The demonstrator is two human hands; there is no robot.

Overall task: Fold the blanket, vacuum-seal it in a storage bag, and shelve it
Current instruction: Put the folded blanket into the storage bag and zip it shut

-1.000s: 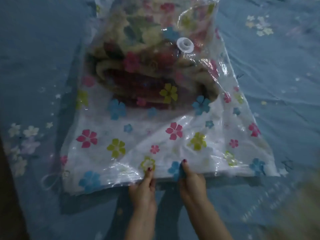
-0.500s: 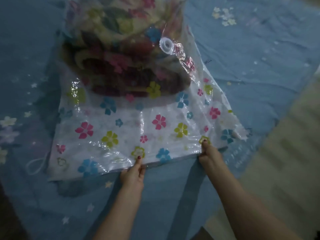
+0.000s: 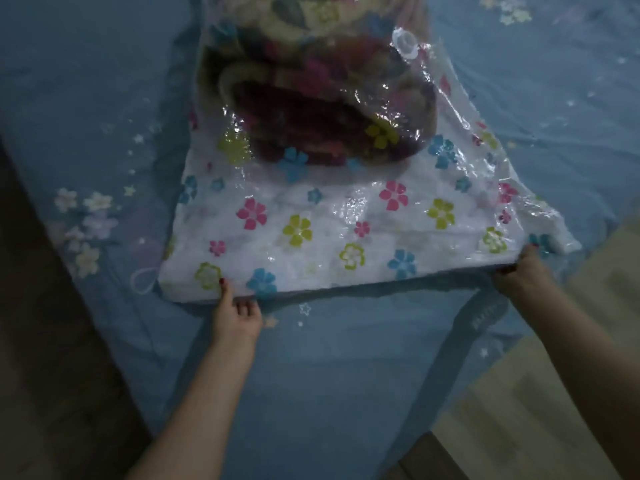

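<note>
A clear storage bag (image 3: 346,216) printed with coloured flowers lies on the blue bed sheet (image 3: 329,358). The folded floral blanket (image 3: 311,98) fills its far half. A round white valve (image 3: 405,41) sits on the bag's top right. My left hand (image 3: 235,315) pinches the bag's near edge towards its left end, thumb on top. My right hand (image 3: 523,271) pinches the same edge near the right corner. The bag's near half lies flat and white.
A white cord loop (image 3: 143,278) lies by the bag's near left corner. A dark floor strip (image 3: 52,341) runs along the bed's left side. Light wooden flooring (image 3: 554,393) shows at the lower right, past the bed's corner.
Both hands began close together at the middle of the bag's near edge. They slid apart along it, the left towards the left end, the right out to the right corner.
</note>
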